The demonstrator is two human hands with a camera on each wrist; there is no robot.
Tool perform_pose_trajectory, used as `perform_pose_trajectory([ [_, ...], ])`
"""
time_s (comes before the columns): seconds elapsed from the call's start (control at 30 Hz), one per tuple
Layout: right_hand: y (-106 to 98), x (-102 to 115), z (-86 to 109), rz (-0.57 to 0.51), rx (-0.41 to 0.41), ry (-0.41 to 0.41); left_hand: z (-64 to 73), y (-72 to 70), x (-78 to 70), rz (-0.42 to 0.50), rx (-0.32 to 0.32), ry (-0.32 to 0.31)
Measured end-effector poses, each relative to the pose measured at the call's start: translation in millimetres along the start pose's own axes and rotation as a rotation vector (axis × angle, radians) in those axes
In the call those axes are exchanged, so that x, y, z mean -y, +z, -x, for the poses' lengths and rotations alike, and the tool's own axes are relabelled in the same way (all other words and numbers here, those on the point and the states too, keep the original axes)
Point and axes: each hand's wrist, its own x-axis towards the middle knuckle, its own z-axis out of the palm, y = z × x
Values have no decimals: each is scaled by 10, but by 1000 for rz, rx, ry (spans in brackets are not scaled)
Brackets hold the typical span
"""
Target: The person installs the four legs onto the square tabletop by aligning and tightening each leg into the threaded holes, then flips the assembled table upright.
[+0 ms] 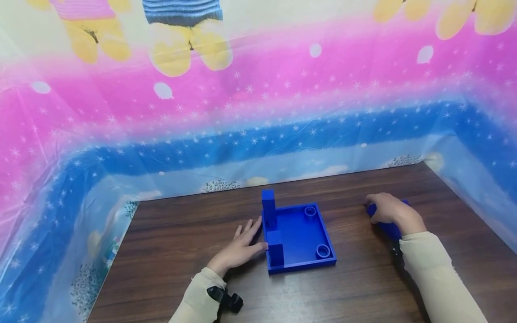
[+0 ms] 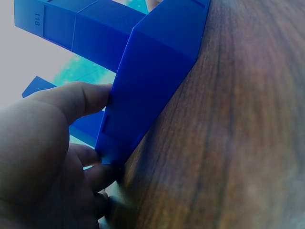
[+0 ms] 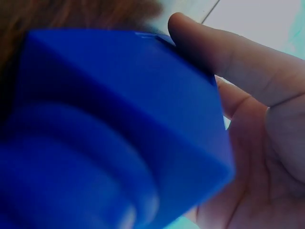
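A square blue tray [image 1: 300, 237] with low walls lies on the table. Two blue posts rise from its left corners, the far post [image 1: 268, 206] and the near post [image 1: 276, 253]; round sockets sit in both right corners, one being the near socket [image 1: 323, 251]. My left hand [image 1: 238, 251] rests against the tray's left wall, thumb and fingertips touching its outer face [image 2: 143, 90]. One post [image 2: 59, 26] bears the number 118 in the left wrist view. Off to the right, my right hand [image 1: 392, 210] grips a blue block [image 3: 138, 90] with a round peg [image 3: 62, 181] on its end.
The table [image 1: 181, 233] has a dark wood-grain top. A printed cloth [image 1: 258, 134] hangs behind it and along both sides. A small black device [image 1: 225, 299] is strapped at my left wrist, over the sleeve [image 1: 198, 294].
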Motion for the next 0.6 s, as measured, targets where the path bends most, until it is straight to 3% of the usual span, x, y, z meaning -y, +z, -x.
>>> perform_pose_trajectory([
  [0.3,36,13,-30,6,-65,-75,-3,-7,-8,10,12,16],
  [0.6,-89,106,-8,14,-219,-201,-3,-19,-19,22,12,17],
])
